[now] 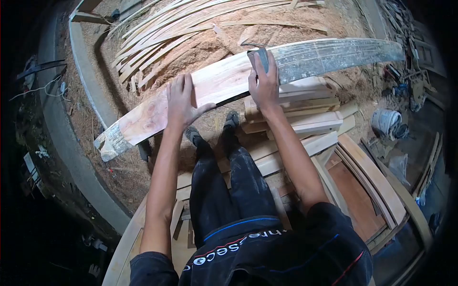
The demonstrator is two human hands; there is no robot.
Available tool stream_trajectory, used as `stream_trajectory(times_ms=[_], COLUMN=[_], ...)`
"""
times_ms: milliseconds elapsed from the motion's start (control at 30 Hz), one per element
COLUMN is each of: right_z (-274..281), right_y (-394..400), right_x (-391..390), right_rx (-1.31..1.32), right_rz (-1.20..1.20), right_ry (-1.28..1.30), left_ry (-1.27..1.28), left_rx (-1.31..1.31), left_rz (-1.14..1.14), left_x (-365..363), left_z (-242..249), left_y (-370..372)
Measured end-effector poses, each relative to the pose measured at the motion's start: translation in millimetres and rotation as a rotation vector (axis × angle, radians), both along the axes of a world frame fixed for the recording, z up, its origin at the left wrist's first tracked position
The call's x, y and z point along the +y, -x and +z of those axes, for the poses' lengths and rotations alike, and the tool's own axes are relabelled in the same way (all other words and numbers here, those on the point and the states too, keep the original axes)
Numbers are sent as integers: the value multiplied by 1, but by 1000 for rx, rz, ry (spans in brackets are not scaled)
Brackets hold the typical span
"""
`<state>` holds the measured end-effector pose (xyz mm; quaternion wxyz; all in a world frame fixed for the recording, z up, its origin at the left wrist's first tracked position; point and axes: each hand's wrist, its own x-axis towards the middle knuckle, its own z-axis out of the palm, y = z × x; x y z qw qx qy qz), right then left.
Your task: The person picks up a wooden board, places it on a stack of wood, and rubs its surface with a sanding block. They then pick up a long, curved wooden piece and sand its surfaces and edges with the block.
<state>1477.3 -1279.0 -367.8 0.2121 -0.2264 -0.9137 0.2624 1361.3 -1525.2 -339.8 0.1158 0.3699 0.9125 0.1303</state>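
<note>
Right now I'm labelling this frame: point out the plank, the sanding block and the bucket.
plank [224,81], head view, bare pale face between the hands
sanding block [260,58], head view, dark top
bucket [387,121], head view, pale side

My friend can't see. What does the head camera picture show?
A person holds a long wooden plank across their front, left hand flat on it, right hand pressing a small dark block against it. Stacked boards and sawdust lie below.
</note>
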Motion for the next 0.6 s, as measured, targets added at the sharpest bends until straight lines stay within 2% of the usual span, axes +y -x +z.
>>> stream_trajectory(times_ms=[67,167,333,433,500,567,600], right_z=[-1,4,1,2,10,20,22], right_y=[14,33,48,55,64,76,82], right_x=[1,-7,-32,-43,-43,-36,-30], right_rx=[-20,-40,-22,-29,-130,-128,-280], right_rz=[44,132,188,231,275,310,384], right_ry=[-132,-143,-152,-55,123,74,69], left_ry=[-115,-47,-75,-80,-37,8,67], left_rx=[-58,-142,-81,-113,-181,-213,-290], left_rz=[-14,35,79,130,165,187,163], left_x=[-18,-40,-56,-53,-52,-58,-58], left_z=[-4,0,2,9,17,6,9], left_y=[19,35,42,46,51,65,72])
